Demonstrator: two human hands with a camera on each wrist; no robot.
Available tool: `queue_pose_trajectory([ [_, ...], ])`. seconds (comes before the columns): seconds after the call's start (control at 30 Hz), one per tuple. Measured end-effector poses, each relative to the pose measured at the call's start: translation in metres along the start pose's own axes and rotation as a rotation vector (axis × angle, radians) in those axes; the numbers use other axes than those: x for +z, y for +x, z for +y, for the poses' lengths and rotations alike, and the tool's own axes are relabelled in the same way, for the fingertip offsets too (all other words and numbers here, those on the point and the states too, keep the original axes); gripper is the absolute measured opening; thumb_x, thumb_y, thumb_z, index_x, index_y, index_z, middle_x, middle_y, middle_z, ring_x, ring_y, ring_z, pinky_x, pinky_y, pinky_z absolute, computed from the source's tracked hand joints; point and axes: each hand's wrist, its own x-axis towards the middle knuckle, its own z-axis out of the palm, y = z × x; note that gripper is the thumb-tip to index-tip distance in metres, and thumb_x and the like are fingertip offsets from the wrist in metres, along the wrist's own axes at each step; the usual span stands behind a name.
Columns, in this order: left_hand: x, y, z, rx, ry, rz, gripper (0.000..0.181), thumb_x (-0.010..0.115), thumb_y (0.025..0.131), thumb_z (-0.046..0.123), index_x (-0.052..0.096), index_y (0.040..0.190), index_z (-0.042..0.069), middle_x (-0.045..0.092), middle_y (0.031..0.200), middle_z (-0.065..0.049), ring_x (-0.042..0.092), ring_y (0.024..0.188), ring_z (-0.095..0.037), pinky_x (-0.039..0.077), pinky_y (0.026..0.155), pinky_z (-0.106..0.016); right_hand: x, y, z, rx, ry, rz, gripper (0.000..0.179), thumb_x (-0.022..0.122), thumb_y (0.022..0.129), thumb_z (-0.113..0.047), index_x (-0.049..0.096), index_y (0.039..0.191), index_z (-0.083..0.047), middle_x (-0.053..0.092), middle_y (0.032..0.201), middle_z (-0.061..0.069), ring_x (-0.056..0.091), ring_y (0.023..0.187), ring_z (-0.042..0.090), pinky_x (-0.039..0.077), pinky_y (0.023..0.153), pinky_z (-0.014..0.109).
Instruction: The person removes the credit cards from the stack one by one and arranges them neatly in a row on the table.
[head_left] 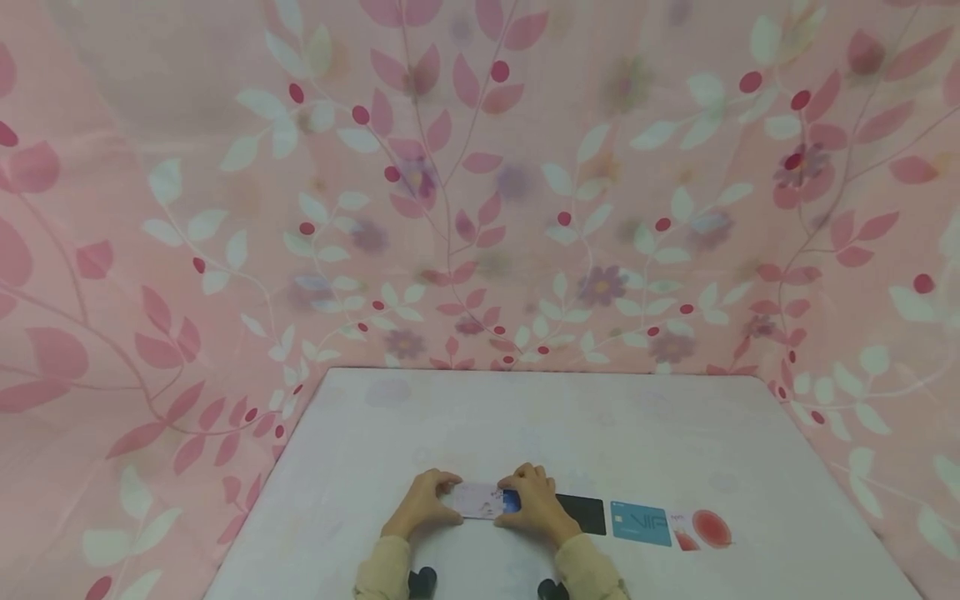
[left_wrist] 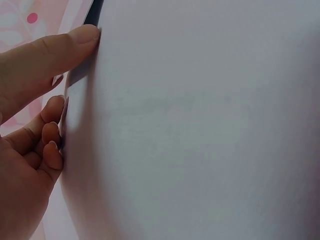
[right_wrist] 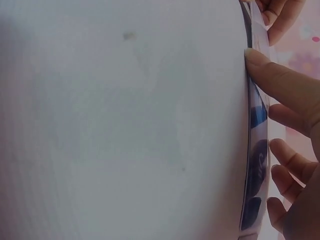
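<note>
Both hands are low in the middle of the head view, over a row of flat cards. My left hand (head_left: 426,502) grips the left end of a pale, flower-printed card (head_left: 478,501), thumb at the near edge and fingers at the far edge. The right hand (head_left: 534,505) arches over a blue card (head_left: 512,501) that adjoins the pale one, and mostly hides it. In the right wrist view, the thumb (right_wrist: 257,59) presses the near edge of this blue-and-white card (right_wrist: 258,150), with fingers along the far edge. The left wrist view shows the left thumb (left_wrist: 82,39) and curled fingertips at a card edge.
Right of the hands, a black card (head_left: 585,514), a teal VIP card (head_left: 641,523) and a white card with a red disc (head_left: 711,529) continue the row. The white tabletop (head_left: 540,417) meets pink floral cloth (head_left: 480,250) behind and at both sides.
</note>
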Motion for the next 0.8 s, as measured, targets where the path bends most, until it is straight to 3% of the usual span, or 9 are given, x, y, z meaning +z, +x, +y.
queue_pose_trajectory([
  [0.3,-0.008,-0.005,-0.005,-0.021,-0.004,-0.005,0.055,0.086,0.053,0.012,0.068,0.105,0.003,0.058,0.089,-0.001,0.052,0.083,-0.017,0.047,0.080,-0.036,0.007,-0.001,-0.011,0.028,-0.038,-0.001,0.057,0.080,0.068,-0.041,0.068,0.113,-0.007,0.047,0.102,0.001,0.038,0.091,0.020,0.031,0.074,0.037],
  [0.47,-0.012,-0.007,-0.006,-0.042,0.003,-0.004,0.056,0.086,0.053,0.009,0.068,0.105,0.002,0.057,0.088,-0.002,0.050,0.082,-0.016,0.045,0.076,-0.032,0.009,-0.001,-0.013,0.029,-0.057,0.024,0.049,0.079,0.070,-0.039,0.071,0.109,-0.010,0.049,0.102,0.003,0.038,0.090,0.020,0.031,0.073,0.036],
  [0.8,-0.010,-0.006,-0.004,-0.067,-0.008,-0.006,0.057,0.086,0.053,0.009,0.068,0.106,0.003,0.058,0.090,-0.004,0.052,0.085,-0.019,0.048,0.082,-0.044,0.011,-0.001,-0.015,0.039,-0.059,0.038,0.044,0.079,0.071,-0.035,0.072,0.106,-0.010,0.050,0.103,0.003,0.038,0.089,0.019,0.029,0.072,0.035],
])
